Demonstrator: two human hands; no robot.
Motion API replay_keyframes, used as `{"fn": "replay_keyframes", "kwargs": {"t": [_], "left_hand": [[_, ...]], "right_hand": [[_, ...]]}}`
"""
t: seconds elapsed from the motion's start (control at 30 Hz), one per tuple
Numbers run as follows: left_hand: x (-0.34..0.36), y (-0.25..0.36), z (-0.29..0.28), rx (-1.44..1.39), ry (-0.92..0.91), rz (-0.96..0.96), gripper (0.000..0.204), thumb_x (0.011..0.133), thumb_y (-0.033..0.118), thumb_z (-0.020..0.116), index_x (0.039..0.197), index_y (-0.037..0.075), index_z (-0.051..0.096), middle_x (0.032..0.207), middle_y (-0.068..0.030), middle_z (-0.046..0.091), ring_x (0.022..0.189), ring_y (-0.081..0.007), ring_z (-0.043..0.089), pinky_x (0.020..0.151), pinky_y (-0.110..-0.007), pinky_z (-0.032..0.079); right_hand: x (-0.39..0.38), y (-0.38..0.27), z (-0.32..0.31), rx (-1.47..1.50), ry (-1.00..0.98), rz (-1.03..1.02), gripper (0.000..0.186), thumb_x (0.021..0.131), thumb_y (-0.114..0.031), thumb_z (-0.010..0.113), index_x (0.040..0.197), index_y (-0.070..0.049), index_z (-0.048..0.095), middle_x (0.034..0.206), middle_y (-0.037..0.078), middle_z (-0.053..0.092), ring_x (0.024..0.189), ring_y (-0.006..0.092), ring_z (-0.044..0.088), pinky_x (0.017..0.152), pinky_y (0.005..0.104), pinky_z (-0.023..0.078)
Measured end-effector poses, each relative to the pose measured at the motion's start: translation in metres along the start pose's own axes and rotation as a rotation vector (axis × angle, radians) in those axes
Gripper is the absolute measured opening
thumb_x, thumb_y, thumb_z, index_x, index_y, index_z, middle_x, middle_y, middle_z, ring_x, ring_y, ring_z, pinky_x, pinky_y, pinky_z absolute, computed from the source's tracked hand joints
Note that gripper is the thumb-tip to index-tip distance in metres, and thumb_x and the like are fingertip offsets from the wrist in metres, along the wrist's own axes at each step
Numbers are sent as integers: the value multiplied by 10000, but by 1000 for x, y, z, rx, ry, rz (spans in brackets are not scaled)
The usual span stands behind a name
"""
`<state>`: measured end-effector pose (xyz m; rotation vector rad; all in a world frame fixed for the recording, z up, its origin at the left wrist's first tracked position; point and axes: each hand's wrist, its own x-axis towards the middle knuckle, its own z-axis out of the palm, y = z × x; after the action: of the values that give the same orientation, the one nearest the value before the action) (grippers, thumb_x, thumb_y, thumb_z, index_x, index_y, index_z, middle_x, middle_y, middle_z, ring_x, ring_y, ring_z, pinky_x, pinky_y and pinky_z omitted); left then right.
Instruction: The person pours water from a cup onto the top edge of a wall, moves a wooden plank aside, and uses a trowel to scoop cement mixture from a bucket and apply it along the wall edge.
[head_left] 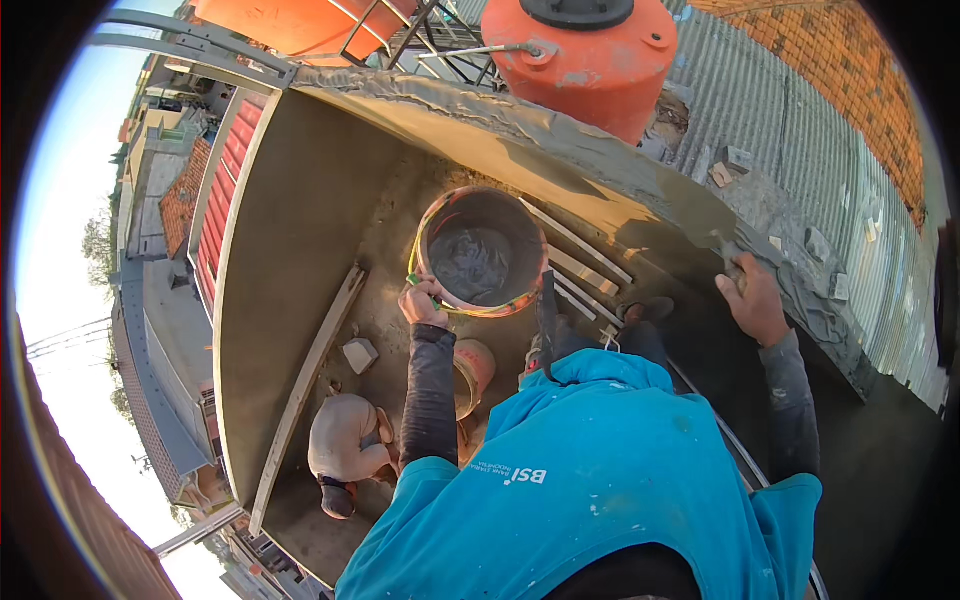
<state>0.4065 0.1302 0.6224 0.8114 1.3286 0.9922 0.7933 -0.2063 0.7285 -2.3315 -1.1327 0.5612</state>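
A large round bucket (pixel 530 262) holds wet grey mortar (pixel 470 265), and a yellow cord runs round its rim. My left hand (pixel 425 302) is closed on a short green handle (pixel 418 282) at the bucket's near left side; what the handle belongs to is hidden. Over to the right, my right hand (pixel 757 300) is at the top edge of the low wall (pixel 620 190), which is smeared with wet mortar. Its fingers are curled round something grey that I cannot make out. Both forearms are in dark sleeves.
Another person (pixel 345 440) crouches at lower left beside a smaller bucket (pixel 474 372). A long wooden strip (pixel 310 390), a pale block (pixel 360 354) and several light bars (pixel 575 240) lie about. Orange tanks (pixel 590 70) and a corrugated roof (pixel 780 130) lie beyond the wall.
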Motion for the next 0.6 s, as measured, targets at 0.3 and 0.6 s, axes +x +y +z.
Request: {"fn": "replay_keyframes", "kwargs": {"t": [0.3, 0.6], "left_hand": [[-18, 75, 19, -79, -199, 201, 181, 537, -60, 467, 672, -71, 586, 814, -99, 607, 540, -109, 448, 489, -213, 327], [-24, 122, 49, -103, -368, 349, 385, 549, -108, 452, 899, -131, 611, 657, -76, 563, 523, -119, 466, 493, -214, 371]], "right_hand": [[124, -190, 169, -660, -20, -565, 179, 745, -170, 585, 869, -50, 631, 857, 91, 622, 728, 275, 628, 621, 394, 501], [152, -249, 138, -749, -439, -589, 149, 736, -139, 601, 856, -102, 682, 818, 114, 670, 825, 254, 659, 677, 362, 512]]}}
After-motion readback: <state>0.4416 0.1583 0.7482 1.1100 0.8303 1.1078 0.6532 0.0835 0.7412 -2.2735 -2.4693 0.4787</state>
